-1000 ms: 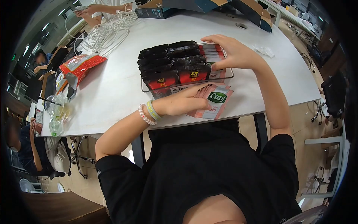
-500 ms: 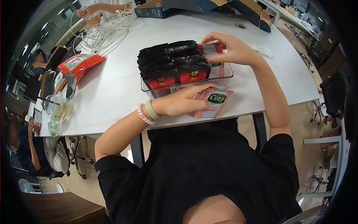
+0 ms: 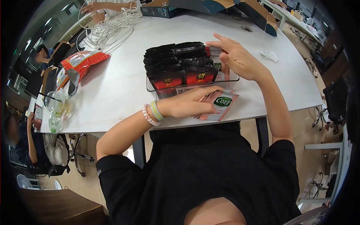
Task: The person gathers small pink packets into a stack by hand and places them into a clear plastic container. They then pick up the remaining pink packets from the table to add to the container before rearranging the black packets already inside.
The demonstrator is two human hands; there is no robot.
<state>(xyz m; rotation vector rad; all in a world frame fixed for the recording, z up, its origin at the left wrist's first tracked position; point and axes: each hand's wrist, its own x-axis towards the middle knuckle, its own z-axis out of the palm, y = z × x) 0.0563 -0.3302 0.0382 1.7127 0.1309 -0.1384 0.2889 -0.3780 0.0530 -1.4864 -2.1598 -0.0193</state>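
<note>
My left hand (image 3: 189, 103) is closed round a fanned bunch of pink Cozy sachets (image 3: 221, 104) near the table's front edge. Behind it stands a clear rack (image 3: 180, 90) filled with several black and red G7 sachets (image 3: 180, 67) in two columns. More pink sachets (image 3: 218, 67) stand upright in the rack's right column. Over that column's right side is my right hand (image 3: 240, 56), its fingers apart and nothing held in them. Whether its fingertips touch the rack's sachets is hard to tell.
On the white table (image 3: 123, 90) lie a red and silver packet (image 3: 84, 62), a clear plastic bag (image 3: 58, 112), a white cable coil (image 3: 112, 33), open dark boxes (image 3: 157, 10) and crumpled clear plastic (image 3: 268, 55). Another person's hands (image 3: 92, 7) are near the cable. People sit at the left.
My right hand has lifted slightly from the pink sachets in the rack, and its fingers have spread. My left hand keeps its bunch. The view has shifted a little.
</note>
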